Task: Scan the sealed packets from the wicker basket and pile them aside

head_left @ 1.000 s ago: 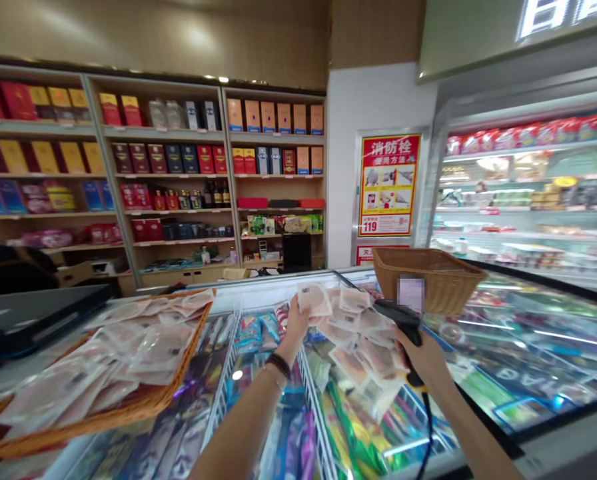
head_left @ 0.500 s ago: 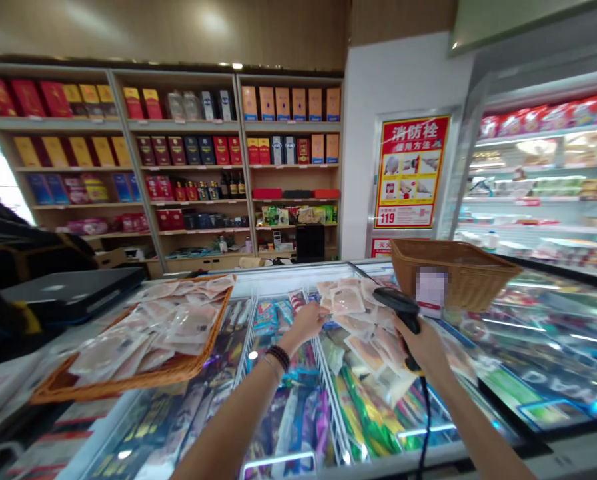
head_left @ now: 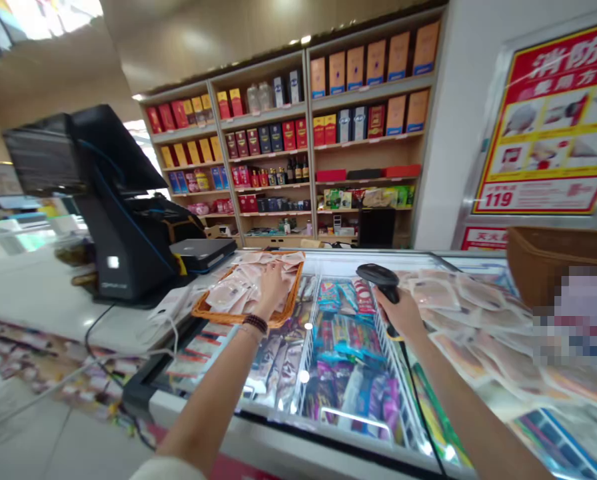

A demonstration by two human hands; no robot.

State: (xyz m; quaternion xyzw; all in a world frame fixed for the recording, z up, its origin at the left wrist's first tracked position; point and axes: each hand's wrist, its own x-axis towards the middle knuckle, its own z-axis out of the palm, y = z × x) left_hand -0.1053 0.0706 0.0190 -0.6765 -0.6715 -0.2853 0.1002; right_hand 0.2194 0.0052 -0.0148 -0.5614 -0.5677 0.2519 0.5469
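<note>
In the head view, my left hand (head_left: 273, 287) reaches over an orange wicker tray (head_left: 198, 308) heaped with flat clear plastic packets (head_left: 233, 287). Its fingers stretch forward onto the packets, their tips partly hidden, and no lifted packet shows in them. My right hand (head_left: 398, 310) is closed round the handle of a black barcode scanner (head_left: 378, 273), whose cord (head_left: 418, 400) runs down toward me. Beside that hand, a second pile of similar packets (head_left: 478, 307) is spread over the freezer's glass top.
Colourful wrapped ice creams (head_left: 348, 333) lie in wire baskets inside the freezer. A brown basket (head_left: 538, 260) stands at the right. At left are a black checkout terminal (head_left: 123, 227), a flat dark device (head_left: 203, 253) and loose cables (head_left: 128, 360). Shelves of boxes (head_left: 273, 140) line the back.
My view has turned left. My left hand has moved from the right-hand packet pile to the wicker tray. My right hand still grips the scanner, which now sits left of the pile.
</note>
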